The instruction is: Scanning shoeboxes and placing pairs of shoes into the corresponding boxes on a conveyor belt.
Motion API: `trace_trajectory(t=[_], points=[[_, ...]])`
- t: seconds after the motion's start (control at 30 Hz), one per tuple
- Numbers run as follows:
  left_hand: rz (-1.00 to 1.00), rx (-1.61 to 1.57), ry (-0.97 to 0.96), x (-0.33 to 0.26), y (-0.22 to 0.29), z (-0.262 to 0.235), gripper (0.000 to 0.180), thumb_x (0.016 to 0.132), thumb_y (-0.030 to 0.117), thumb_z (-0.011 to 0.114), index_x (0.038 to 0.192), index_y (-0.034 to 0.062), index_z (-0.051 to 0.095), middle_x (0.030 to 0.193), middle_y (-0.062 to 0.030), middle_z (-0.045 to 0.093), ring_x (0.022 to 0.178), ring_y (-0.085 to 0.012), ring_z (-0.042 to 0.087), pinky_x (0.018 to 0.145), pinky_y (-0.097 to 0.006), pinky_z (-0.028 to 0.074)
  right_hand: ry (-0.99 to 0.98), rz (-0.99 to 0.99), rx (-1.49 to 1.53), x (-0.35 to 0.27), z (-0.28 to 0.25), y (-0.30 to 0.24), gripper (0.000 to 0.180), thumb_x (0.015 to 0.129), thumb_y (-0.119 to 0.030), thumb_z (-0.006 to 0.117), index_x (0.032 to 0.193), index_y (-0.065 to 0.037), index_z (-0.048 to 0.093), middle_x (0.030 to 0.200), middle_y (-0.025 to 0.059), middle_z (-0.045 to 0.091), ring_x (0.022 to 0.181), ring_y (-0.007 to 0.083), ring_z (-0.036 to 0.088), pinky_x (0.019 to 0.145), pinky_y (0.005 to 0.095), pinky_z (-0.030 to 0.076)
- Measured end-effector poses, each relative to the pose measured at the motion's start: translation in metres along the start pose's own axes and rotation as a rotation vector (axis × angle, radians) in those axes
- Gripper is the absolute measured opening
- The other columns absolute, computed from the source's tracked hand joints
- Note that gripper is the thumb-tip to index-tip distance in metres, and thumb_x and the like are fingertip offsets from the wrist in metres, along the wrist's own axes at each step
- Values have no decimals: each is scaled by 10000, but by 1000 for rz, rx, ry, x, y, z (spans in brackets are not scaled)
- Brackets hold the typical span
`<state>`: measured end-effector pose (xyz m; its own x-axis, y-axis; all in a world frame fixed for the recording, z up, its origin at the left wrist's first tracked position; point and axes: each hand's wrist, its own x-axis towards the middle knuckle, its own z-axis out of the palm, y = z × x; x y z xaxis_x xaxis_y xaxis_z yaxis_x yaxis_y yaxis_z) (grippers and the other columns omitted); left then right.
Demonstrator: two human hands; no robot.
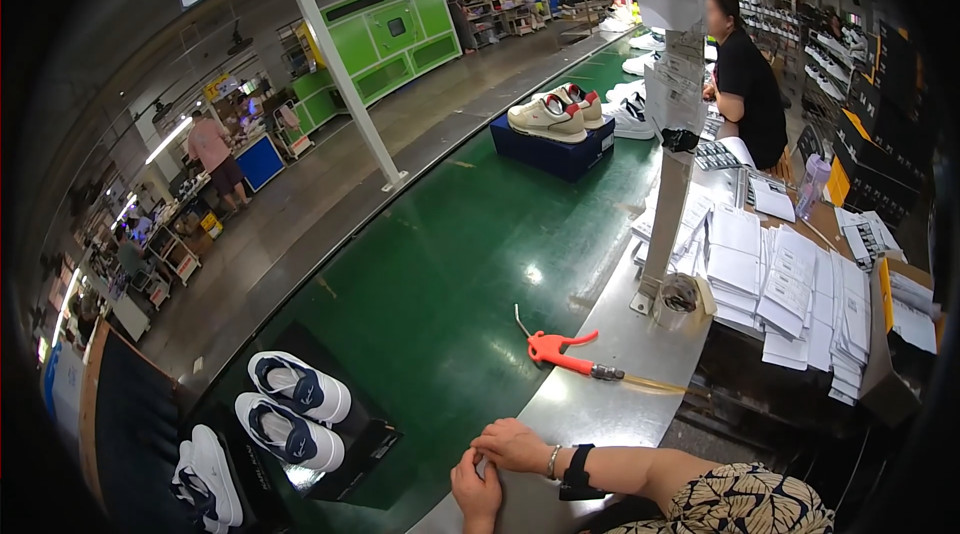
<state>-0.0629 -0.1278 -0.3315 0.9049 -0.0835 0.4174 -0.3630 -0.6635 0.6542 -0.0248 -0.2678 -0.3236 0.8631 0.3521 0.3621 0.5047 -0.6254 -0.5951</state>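
From where I stand, the largest item is the green conveyor belt (pixel 430 264), bordered along its near edge by a steel ledge (pixel 590 419). Toward the belt's far end, a navy shoebox (pixel 545 156) carries a pair of beige sneakers (pixel 548 121). At the belt's left end, a black shoebox (pixel 365 449) lies under white sneakers with navy trim (pixel 295 442); a second white pair (pixel 218 484) stands just beside, farther left.

A red air blow gun (pixel 560 359) lies across the near edge: nozzle over the belt, hose fitting over the ledge. It is the tool nearest the hands and is untouched.

The right hand (pixel 513 444) and left hand (pixel 475 491) are together where belt and ledge meet, fingers touching. Whether anything small is pinched between them, I cannot tell.

Step in hand, as I judge it: a pause, with no shoe being handled. Any next move calls for parting the hands first. Taking the blow gun would need a short reach along the ledge; the white sneakers, a reach leftward over the belt.
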Motion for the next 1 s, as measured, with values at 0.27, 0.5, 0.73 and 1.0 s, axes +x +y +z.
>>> trace_trajectory(t=[0.27,0.5,0.73,1.0], points=[[2,15,-1,-2,-3,1,345,767,144,635,1083,31,558,940,-114,632,861,-310,564,777,-399,442,-5,2,-34,0,3,1,144,836,-218,574,908,-119,650,792,43,586,795,235,554,732,351,422],[11,28,10,-2,-3,1,336,771,146,632,1076,24,561,932,-118,628,848,-316,562,769,-404,441,-3,10,-7,1,-1,-1,166,803,-232,607,915,-117,649,799,48,589,814,236,560,753,347,428],[19,29,15,-1,-1,1,329,775,143,629,1074,23,564,909,-111,629,846,-315,561,765,-403,439,5,-26,-3,0,-3,-2,190,823,-229,592,983,-138,640,821,40,578,830,234,551,762,351,425],[22,26,0,0,0,-1,322,772,137,625,1072,30,572,918,-99,624,853,-300,564,780,-398,432,-40,-5,-33,0,-3,-3,187,824,-210,593,992,-141,638,828,34,582,835,227,551,766,346,421]])
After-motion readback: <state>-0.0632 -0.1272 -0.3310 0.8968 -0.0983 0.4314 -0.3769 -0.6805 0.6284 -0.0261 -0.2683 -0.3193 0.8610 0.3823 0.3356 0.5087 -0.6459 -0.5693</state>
